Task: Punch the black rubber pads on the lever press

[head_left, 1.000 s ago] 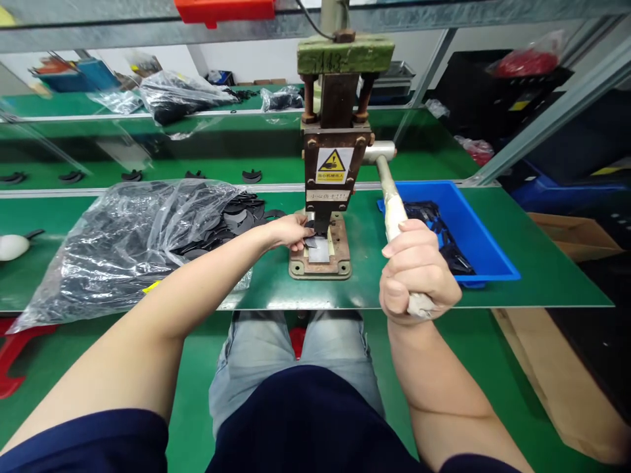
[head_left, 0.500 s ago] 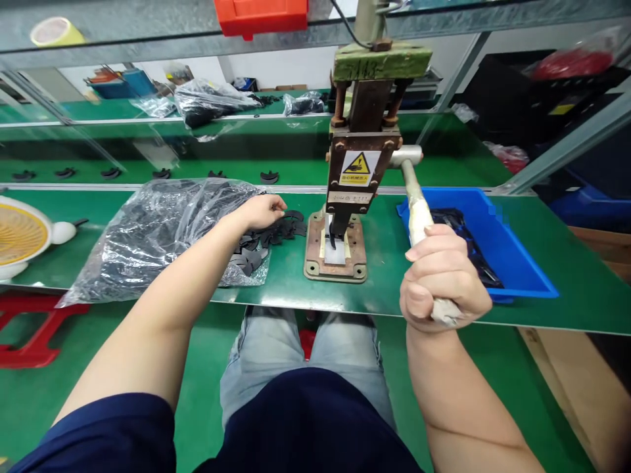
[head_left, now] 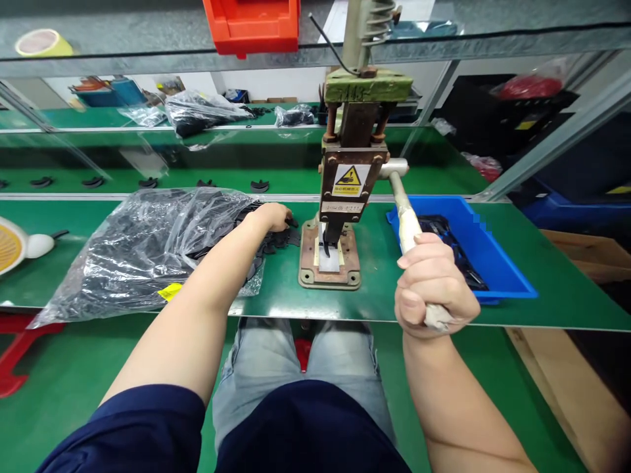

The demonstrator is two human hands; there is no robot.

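Note:
My right hand [head_left: 436, 284] is wrapped around the taped end of the lever handle [head_left: 408, 223] of a hand press [head_left: 345, 180]. My left hand [head_left: 274, 217] is over a pile of dark curved parts [head_left: 261, 253] at the mouth of a clear plastic bag [head_left: 133, 243]. Its fingers are pinched, and a black curved part [head_left: 292, 223] shows at the fingertips. On the press base [head_left: 308, 263], a small black piece [head_left: 327, 249] sits under the ram, above a light metal plate [head_left: 329, 264].
Right of the press, a blue tray [head_left: 513, 279] contains black parts [head_left: 456, 246]. Several curved black parts [head_left: 259, 186] stand in a row along the back ledge. A yellow-and-white fan [head_left: 12, 246] lies at left. An orange bin [head_left: 254, 33] is on the shelf above.
My left hand has shifted slightly right over the pile, and a black part now shows at its fingertips. The right hand stays on the lever. The view has shifted a little.

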